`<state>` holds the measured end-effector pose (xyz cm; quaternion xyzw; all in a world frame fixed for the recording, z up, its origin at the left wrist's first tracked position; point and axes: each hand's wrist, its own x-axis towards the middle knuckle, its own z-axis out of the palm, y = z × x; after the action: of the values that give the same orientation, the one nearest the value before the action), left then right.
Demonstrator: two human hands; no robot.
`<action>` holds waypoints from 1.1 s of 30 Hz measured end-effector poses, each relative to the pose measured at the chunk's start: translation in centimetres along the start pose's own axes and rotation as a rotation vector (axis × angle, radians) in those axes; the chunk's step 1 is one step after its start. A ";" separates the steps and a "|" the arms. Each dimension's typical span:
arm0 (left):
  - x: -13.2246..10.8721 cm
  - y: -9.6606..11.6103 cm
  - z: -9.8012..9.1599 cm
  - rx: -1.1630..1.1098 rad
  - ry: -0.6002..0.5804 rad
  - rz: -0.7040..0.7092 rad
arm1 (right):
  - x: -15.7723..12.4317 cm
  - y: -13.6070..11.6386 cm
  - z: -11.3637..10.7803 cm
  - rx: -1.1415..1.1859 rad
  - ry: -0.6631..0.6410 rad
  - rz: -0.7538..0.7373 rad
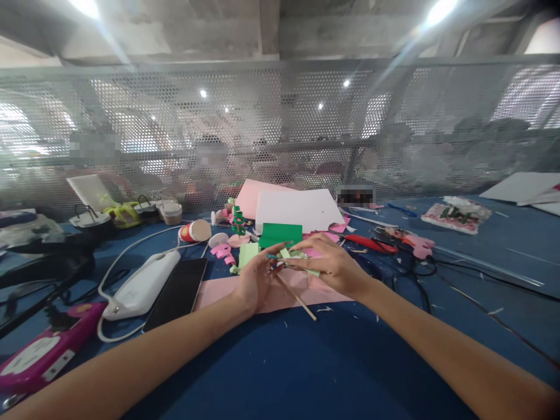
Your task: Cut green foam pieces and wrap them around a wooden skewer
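My left hand [255, 280] curls in front of me, its fingers closed around the upper end of a thin wooden stick [297, 298]. The stick slants down to the right, its lower end over the table edge of the pink paper. From the right, my right hand [335, 262] reaches across with its fingertips together at the left fingers. Whatever is pinched there is small and hidden. Behind the hands lie pale green paper pieces [249, 255] and a folded green paper [280, 235]. Under them spreads a pink paper sheet [219, 291].
On the left are a black phone [177, 291], a white power bank [142, 284] with a cable, and a magenta power strip [52, 350]. A red paper cup [195, 231] lies behind. White paper [297, 207], a pink glue gun [417, 244] and red-handled tool [374, 242] are farther back.
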<state>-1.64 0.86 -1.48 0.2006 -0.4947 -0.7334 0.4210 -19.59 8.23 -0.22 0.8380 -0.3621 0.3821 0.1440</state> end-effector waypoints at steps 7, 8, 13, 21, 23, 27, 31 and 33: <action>-0.3 0.1 0.4 -0.007 0.080 0.041 | -1.0 -0.2 0.8 -0.098 0.019 -0.075; -0.3 0.0 0.4 0.006 0.078 0.054 | -1.2 -0.2 0.9 -0.106 0.032 -0.078; -0.3 -0.5 0.1 0.056 0.040 0.105 | -1.7 0.0 1.5 -0.045 0.099 -0.030; 0.3 -0.7 -0.3 0.190 0.089 0.180 | -1.1 -0.8 2.0 0.312 0.333 0.442; 0.4 -0.8 -0.4 0.190 0.091 0.182 | -0.9 -0.9 2.3 0.435 0.365 0.608; 0.4 -0.9 -0.4 0.175 0.097 0.176 | -0.8 -0.8 3.1 0.763 0.420 0.924; 0.3 -0.7 -0.2 0.176 0.083 0.170 | -0.5 -0.9 3.4 1.082 0.480 1.062; 0.3 -0.7 -0.2 0.200 0.071 0.175 | -0.4 -0.9 3.3 1.179 0.493 1.143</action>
<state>-1.93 0.60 -2.18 0.2234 -0.5656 -0.6334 0.4786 -17.35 7.38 -2.67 0.3580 -0.4294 0.6930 -0.4551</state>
